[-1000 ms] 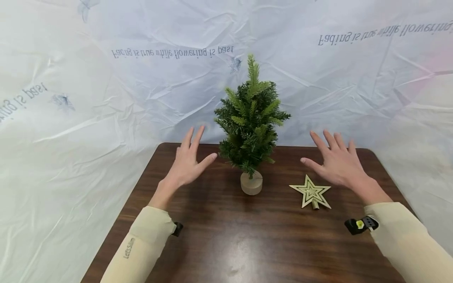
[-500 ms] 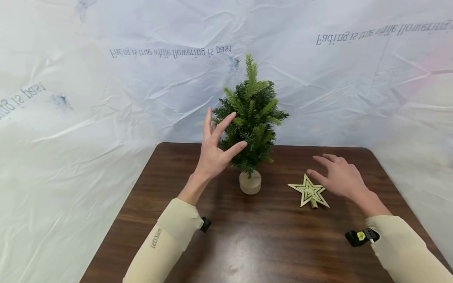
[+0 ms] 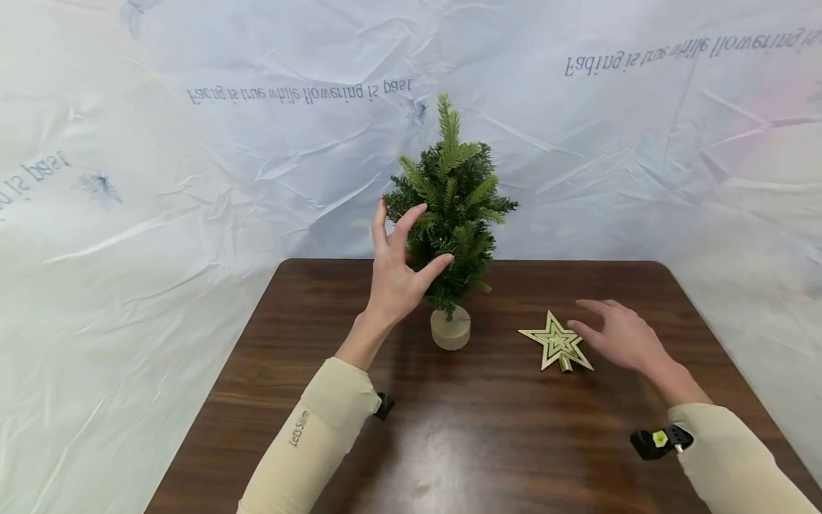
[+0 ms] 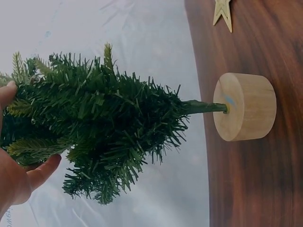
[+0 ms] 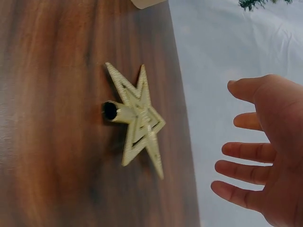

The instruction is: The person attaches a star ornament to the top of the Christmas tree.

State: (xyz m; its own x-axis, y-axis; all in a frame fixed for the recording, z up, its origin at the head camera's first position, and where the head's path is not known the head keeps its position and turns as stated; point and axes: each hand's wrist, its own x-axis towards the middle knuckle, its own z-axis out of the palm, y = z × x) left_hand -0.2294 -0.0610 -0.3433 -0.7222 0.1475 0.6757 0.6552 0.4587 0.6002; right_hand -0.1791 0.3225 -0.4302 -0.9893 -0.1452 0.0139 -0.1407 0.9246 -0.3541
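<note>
A small artificial Christmas tree (image 3: 449,207) stands upright on its round wooden base (image 3: 451,330). My left hand (image 3: 393,275) is at the tree's left side, fingers spread and slightly bent. In the left wrist view, branches lie between its thumb and a finger (image 4: 43,172); whether they touch is hard to tell. A gold star tree topper (image 3: 557,343) lies flat on the table to the right of the tree, its hollow socket (image 5: 111,111) pointing towards me. Just right of the star, my right hand (image 3: 623,335) hovers with loosely extended fingers and holds nothing.
The dark brown wooden table (image 3: 488,442) has rounded back corners. Behind it and at both sides hangs a creased pale sheet (image 3: 308,157) printed with lettering. A black strap (image 3: 658,441) sits at my right wrist.
My left hand has moved right and up to the tree, its fingers bending slightly. The right hand has lowered towards the table beside the star, fingers less spread. Tree and star stay put.
</note>
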